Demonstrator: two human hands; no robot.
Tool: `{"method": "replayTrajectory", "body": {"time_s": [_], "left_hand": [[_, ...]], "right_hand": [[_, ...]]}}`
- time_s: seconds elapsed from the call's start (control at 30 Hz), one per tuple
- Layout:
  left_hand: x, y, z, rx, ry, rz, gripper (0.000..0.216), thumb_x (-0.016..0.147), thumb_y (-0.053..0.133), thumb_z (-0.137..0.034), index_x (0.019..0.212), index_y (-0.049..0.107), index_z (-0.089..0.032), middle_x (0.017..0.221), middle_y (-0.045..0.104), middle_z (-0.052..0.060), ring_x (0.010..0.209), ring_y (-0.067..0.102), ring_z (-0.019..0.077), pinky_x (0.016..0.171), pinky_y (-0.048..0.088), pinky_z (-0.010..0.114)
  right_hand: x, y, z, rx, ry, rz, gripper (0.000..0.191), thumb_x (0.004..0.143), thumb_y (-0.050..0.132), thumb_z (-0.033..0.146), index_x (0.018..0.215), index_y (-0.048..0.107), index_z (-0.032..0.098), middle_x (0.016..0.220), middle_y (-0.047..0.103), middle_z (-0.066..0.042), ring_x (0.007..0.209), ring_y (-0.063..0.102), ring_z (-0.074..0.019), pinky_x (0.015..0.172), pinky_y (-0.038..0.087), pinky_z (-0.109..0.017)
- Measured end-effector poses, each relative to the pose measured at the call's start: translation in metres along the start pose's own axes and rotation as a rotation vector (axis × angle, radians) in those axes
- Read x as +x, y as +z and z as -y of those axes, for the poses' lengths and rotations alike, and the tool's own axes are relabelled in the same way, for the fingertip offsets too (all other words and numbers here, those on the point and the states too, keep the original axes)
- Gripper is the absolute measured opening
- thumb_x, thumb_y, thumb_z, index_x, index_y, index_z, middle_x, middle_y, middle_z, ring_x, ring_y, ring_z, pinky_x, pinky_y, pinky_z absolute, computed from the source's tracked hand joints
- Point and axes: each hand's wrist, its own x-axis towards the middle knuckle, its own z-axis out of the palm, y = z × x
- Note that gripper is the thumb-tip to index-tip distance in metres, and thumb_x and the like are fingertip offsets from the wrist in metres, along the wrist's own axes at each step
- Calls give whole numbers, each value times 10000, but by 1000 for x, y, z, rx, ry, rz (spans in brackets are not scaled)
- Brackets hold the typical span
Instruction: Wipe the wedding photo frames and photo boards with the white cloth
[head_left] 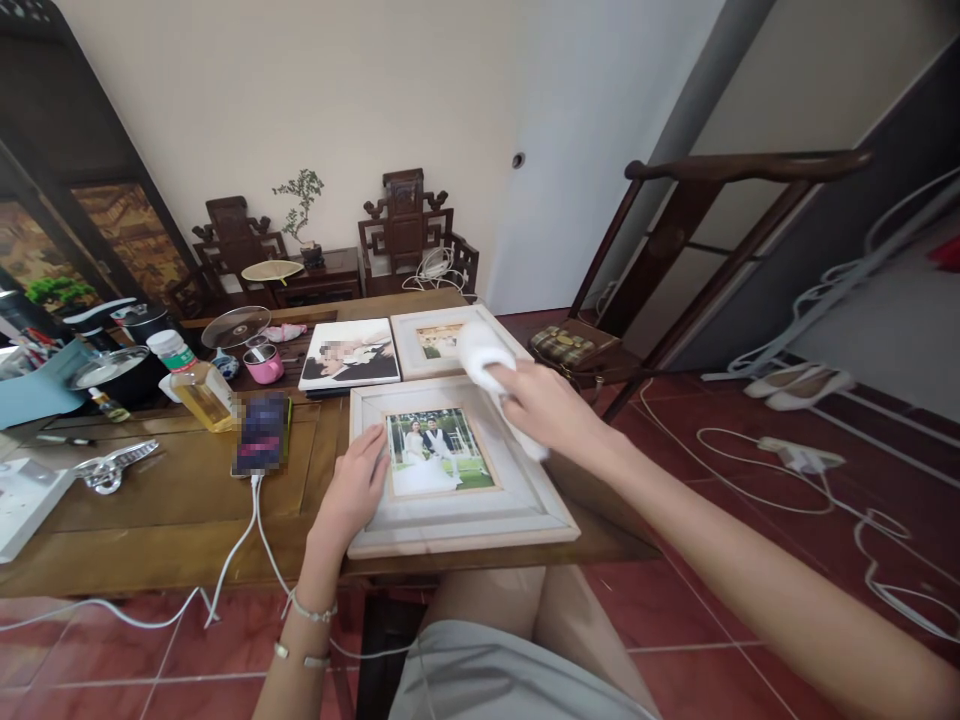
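A white picture frame [465, 530] with a photo of two people in wedding clothes lies flat at the table's near edge. My left hand [362, 474] rests on its left side, fingers stretched out over the border. Bunched in my right hand [541, 402] is a white cloth [484, 355], held over the frame's upper right corner. The fingers are wrapped round the cloth and partly hidden. Behind lies a second white frame [409, 335] with a smaller photo, its right part covered by the cloth. Left of that one is a photo panel [349, 352].
On the wooden table [180, 520] are a phone [262, 435] with a white cable, a bottle of yellow liquid [196, 385], a pink mug [264, 365] and a silver metal clip-like object [112, 467]. A wooden chair [675, 235] stands at the right; cables lie on the red floor.
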Motion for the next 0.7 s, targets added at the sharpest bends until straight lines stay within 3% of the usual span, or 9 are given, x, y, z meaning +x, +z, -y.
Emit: {"method": "replayTrajectory", "body": {"time_s": [0.07, 0.13, 0.27, 0.33, 0.43, 0.7], "left_hand": [[0, 0, 1, 3, -13, 3, 424, 929, 400, -304, 1326, 472, -174, 1413, 449, 119, 1323, 397, 245, 1103, 317, 460], [1, 1, 2, 3, -12, -1, 414, 927, 406, -302, 1314, 485, -175, 1407, 457, 119, 1317, 404, 247, 1095, 327, 460], [2, 1, 3, -1, 7, -25, 375, 925, 415, -291, 1259, 532, -168, 1343, 517, 133, 1274, 451, 263, 1056, 370, 467], [2, 1, 2, 3, -8, -26, 347, 926, 413, -290, 1212, 566, -169, 1278, 566, 140, 1235, 485, 276, 1024, 398, 475], [2, 0, -1, 7, -20, -13, 340, 923, 414, -288, 1201, 573, -174, 1271, 567, 138, 1227, 487, 283, 1016, 402, 478], [1, 4, 5, -7, 12, -41, 399, 926, 402, -283, 1296, 504, -176, 1383, 483, 122, 1307, 414, 245, 1087, 336, 464]], "right_hand": [[28, 14, 6, -71, -20, -144, 478, 681, 410, -33, 1097, 617, 76, 1349, 487, -196, 1252, 422, -336, 989, 363, -486], [51, 29, 21, -76, -165, -171, 505, 670, 430, -44, 1118, 616, 97, 1442, 387, -160, 1361, 255, -322, 1071, 245, -526], [73, 59, 64, -47, -575, 37, 438, 700, 501, -18, 1086, 641, 135, 1389, 475, -122, 1374, 251, -254, 1120, 182, -463], [73, 70, 79, -58, -658, 131, 389, 733, 502, -3, 1067, 646, 137, 1355, 513, -124, 1357, 297, -226, 1114, 211, -426], [69, 77, 83, -85, -627, 165, 384, 760, 494, 6, 1089, 635, 146, 1351, 518, -121, 1341, 330, -224, 1098, 240, -437], [63, 64, 49, -169, -476, 202, 405, 718, 506, -27, 1027, 670, 178, 1338, 541, -69, 1322, 360, -252, 1093, 212, -468]]}}
